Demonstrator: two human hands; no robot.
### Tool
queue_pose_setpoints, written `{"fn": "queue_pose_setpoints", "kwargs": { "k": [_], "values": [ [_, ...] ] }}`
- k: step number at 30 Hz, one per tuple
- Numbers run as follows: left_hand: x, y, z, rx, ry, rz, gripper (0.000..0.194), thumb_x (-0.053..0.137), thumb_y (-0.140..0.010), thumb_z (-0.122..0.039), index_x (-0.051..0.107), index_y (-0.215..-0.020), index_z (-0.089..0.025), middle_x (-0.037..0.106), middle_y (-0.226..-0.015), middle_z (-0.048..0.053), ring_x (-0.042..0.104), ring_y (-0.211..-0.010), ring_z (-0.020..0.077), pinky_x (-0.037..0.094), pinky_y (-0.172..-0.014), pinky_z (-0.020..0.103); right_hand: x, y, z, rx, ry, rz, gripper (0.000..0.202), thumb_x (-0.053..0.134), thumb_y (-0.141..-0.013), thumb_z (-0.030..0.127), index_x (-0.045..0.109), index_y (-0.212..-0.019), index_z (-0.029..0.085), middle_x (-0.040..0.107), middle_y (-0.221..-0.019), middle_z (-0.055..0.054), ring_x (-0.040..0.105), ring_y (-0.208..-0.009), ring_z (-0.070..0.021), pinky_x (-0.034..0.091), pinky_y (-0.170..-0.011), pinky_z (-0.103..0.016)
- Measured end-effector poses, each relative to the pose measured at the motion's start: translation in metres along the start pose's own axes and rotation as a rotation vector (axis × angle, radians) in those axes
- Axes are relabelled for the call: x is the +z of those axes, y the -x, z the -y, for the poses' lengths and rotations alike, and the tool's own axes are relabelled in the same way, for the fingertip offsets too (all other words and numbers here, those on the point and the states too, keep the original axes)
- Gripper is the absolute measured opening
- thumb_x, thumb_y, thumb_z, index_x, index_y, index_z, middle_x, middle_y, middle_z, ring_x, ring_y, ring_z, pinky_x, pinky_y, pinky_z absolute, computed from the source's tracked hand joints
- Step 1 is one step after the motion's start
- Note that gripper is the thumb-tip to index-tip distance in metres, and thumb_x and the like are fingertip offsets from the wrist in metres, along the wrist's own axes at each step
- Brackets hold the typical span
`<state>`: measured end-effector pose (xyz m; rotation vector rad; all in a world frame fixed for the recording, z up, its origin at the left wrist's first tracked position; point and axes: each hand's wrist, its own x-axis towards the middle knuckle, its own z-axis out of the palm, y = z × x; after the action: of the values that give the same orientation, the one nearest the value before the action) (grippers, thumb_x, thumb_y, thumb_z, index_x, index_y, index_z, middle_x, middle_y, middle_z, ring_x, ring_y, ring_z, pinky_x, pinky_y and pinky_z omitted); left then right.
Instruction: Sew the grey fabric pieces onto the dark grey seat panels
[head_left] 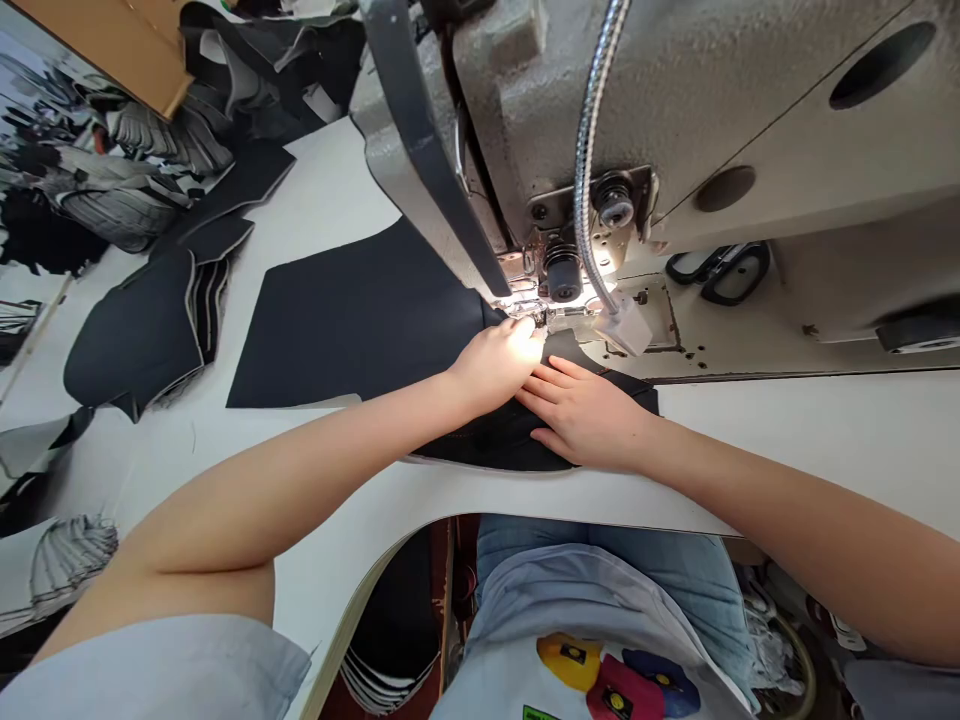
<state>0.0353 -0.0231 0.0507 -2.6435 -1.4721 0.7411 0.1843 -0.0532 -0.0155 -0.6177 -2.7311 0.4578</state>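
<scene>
A sheet of black fabric [352,305] lies on the white table under the sewing machine's needle area [536,295], its seam close to the presser foot. My left hand [499,365] is closed at the fabric right in front of the foot, with fingers curled and thumb side lit by the machine lamp. What its fingertips grip is partly hidden. Beside it, my right hand [589,415] rests flat on the black fabric's right part, fingers stretched out towards the left hand. Some of the fabric hangs close to the table's front edge.
Stacked black cut pieces [139,325] lie on the left of the table [817,420]. Black-handled scissors [720,272] rest on the machine bed under the arm. A braided metal hose [589,150] hangs before the machine head. More fabric bundles [120,195] fill the far left.
</scene>
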Motion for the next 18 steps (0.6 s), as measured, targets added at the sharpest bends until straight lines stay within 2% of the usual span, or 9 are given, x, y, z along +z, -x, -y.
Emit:
{"fn": "queue_pose_setpoints", "kwargs": {
  "k": [3, 5, 9, 11, 13, 16, 18],
  "values": [
    [0.008, 0.014, -0.011, -0.079, 0.001, -0.096, 0.039, 0.035, -0.095, -0.009, 0.055, -0.129, -0.009, 0.060, -0.114, 0.017, 0.059, -0.105, 0.0264, 0.050, -0.082, 0.034, -0.004, 0.003, -0.002, -0.004, -0.028, -0.006, 0.044, 0.056, -0.092, 0.031, 0.060, -0.128, 0.006, 0.059, -0.135, -0.019, 0.049, -0.132, -0.0315, 0.034, -0.113, -0.053],
    [0.021, 0.022, -0.015, -0.121, 0.037, -0.195, 0.039, 0.036, -0.096, -0.013, 0.055, -0.129, -0.011, 0.061, -0.111, 0.016, 0.059, -0.101, 0.0264, 0.050, -0.079, 0.035, -0.006, 0.006, -0.003, 0.013, -0.037, -0.017, 0.037, 0.055, -0.092, 0.028, 0.063, -0.123, 0.009, 0.060, -0.134, -0.018, 0.048, -0.133, -0.0306, 0.035, -0.113, -0.052],
    [0.056, 0.022, -0.003, -0.148, 0.206, -0.442, 0.038, 0.036, -0.097, -0.018, 0.061, -0.124, -0.014, 0.064, -0.107, 0.013, 0.058, -0.096, 0.0232, 0.050, -0.085, 0.034, -0.004, 0.008, -0.001, 0.072, 0.012, -0.043, 0.043, 0.051, -0.093, 0.026, 0.057, -0.132, 0.007, 0.053, -0.142, -0.018, 0.044, -0.137, -0.0312, 0.034, -0.114, -0.052],
    [0.068, 0.012, 0.011, -0.070, 0.255, -0.491, 0.036, 0.037, -0.095, -0.016, 0.066, -0.115, -0.011, 0.065, -0.102, 0.013, 0.059, -0.096, 0.0223, 0.050, -0.088, 0.033, 0.001, 0.003, 0.007, 0.109, 0.066, -0.038, 0.050, 0.049, -0.093, 0.026, 0.051, -0.137, 0.003, 0.051, -0.144, -0.021, 0.042, -0.138, -0.0326, 0.035, -0.114, -0.053],
    [0.072, -0.001, 0.027, 0.086, 0.253, -0.480, 0.033, 0.041, -0.093, -0.016, 0.069, -0.108, -0.010, 0.066, -0.101, 0.013, 0.059, -0.098, 0.0221, 0.050, -0.090, 0.033, 0.009, -0.004, 0.017, 0.154, 0.131, -0.027, 0.053, 0.047, -0.093, 0.028, 0.049, -0.138, 0.000, 0.049, -0.144, -0.024, 0.042, -0.138, -0.0339, 0.036, -0.113, -0.053],
    [0.063, -0.010, 0.048, 0.301, 0.207, -0.434, 0.030, 0.047, -0.091, -0.015, 0.069, -0.111, -0.011, 0.067, -0.109, 0.013, 0.061, -0.103, 0.0221, 0.049, -0.093, 0.033, 0.018, -0.011, 0.027, 0.183, 0.241, -0.043, 0.055, 0.044, -0.094, 0.031, 0.050, -0.137, -0.002, 0.050, -0.142, -0.025, 0.044, -0.136, -0.0347, 0.039, -0.111, -0.050],
    [0.051, -0.002, 0.049, 0.294, 0.205, -0.427, 0.030, 0.047, -0.092, -0.015, 0.068, -0.113, -0.014, 0.065, -0.116, 0.012, 0.061, -0.103, 0.0226, 0.050, -0.090, 0.033, 0.019, -0.010, 0.021, 0.145, 0.290, -0.067, 0.052, 0.041, -0.095, 0.034, 0.055, -0.134, 0.001, 0.054, -0.139, -0.023, 0.049, -0.131, -0.0336, 0.044, -0.106, -0.047]
  ]
}}
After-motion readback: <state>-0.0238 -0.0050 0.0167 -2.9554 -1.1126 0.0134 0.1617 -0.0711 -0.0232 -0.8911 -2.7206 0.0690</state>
